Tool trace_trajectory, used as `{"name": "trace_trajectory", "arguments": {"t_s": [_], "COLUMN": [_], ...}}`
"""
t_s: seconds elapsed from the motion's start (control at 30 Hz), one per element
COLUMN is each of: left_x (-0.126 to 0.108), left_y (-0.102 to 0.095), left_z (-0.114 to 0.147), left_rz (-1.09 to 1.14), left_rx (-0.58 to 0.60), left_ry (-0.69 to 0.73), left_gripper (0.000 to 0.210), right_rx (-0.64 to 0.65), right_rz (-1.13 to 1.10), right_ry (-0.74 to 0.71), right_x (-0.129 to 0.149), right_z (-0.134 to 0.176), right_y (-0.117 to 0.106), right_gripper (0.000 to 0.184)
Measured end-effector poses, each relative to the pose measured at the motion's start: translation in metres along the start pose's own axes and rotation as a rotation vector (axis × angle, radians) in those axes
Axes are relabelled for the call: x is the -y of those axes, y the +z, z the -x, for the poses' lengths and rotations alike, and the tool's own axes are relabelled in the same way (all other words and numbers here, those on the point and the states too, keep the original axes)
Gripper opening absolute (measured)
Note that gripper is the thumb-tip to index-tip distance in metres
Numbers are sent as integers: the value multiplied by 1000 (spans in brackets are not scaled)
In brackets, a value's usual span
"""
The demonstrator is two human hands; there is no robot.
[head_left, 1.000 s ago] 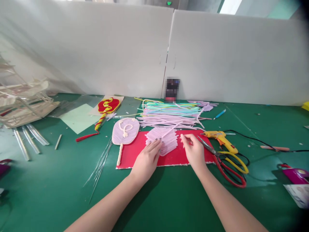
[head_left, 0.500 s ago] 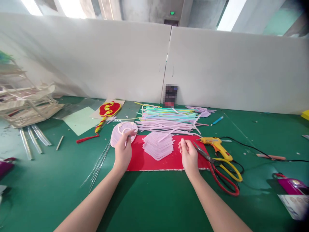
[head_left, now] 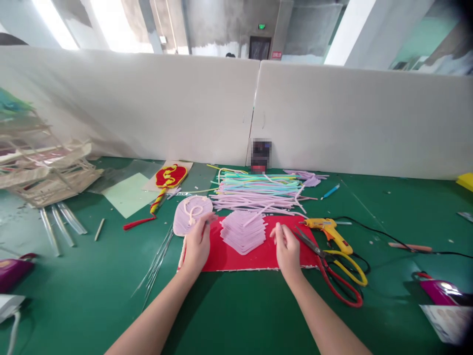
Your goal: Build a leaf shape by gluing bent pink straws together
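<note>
My left hand point(head_left: 198, 242) is over the left part of a red board point(head_left: 231, 261), fingers loosely stretched forward and nothing visible in them. Just beyond its fingertips lies a rounded lilac piece point(head_left: 182, 213) with a pale curled strip point(head_left: 192, 211) on it. My right hand point(head_left: 287, 246) is over the board's right part, its fingers curled in, with nothing seen between them. Between the hands, a leaf-like stack of lilac V-shaped strips point(head_left: 244, 236) lies on the board. Scissors point(head_left: 320, 253) with red and yellow handles lie partly open beside my right hand.
Beyond the board lie many coloured fuzzy stems point(head_left: 254, 190). A yellow glue gun point(head_left: 330, 232) with a cord is at right, near a blue pen point(head_left: 330, 192). Thin wires point(head_left: 157, 261), a red-and-yellow tasselled fan shape point(head_left: 170, 176) and a pale rack point(head_left: 40, 172) are at left.
The view has tilted up slightly, so the table sits lower in the picture. My left hand has moved slightly toward the stack, uncovering more of the rounded lilac piece. My right hand has barely moved.
</note>
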State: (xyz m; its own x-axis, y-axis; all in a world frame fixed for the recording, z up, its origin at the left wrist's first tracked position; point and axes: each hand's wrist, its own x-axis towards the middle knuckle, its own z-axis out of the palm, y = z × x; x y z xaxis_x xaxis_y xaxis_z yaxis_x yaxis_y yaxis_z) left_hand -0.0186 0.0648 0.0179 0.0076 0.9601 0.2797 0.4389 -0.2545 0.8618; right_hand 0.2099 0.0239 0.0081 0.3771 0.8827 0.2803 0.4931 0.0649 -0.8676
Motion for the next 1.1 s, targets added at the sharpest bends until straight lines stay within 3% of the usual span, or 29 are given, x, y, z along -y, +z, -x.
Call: {"name": "trace_trajectory", "arguments": {"t_s": [0.13,0.27,0.33,0.43,0.6,0.7,0.87,1.1], "left_x": [-3,-6,-10,-18,-23,-17,-5,5], "left_y": [4,3,3,7,21,22,13,12], "left_z": [4,9,14,24,35,32,18,11], "left_rz": [36,7,-57,-161,-206,-216,-197,-130], "left_rx": [71,43,86,246,359,283,116,124], "left_ry": [-24,11,103,331,615,540,204,19], "left_gripper": [34,35,33,30,30,28,29,33], "right_rx": [-65,-243,-295,-376,-373,-343,-375,-349], "right_rz": [68,244,297,431,607,619,781,764], "right_ry": [-102,-195,-202,-155,-76,-50,-90,12], "right_x": [2,-10,-24,-52,-88,-97,-105,-118], "right_z": [-9,-23,-27,-26,-16,-14,-17,-15], "right_y": [-21,-63,-86,-114,-141,-145,-144,-149], "right_gripper": [34,31,33,39,49,54,66,66]}}
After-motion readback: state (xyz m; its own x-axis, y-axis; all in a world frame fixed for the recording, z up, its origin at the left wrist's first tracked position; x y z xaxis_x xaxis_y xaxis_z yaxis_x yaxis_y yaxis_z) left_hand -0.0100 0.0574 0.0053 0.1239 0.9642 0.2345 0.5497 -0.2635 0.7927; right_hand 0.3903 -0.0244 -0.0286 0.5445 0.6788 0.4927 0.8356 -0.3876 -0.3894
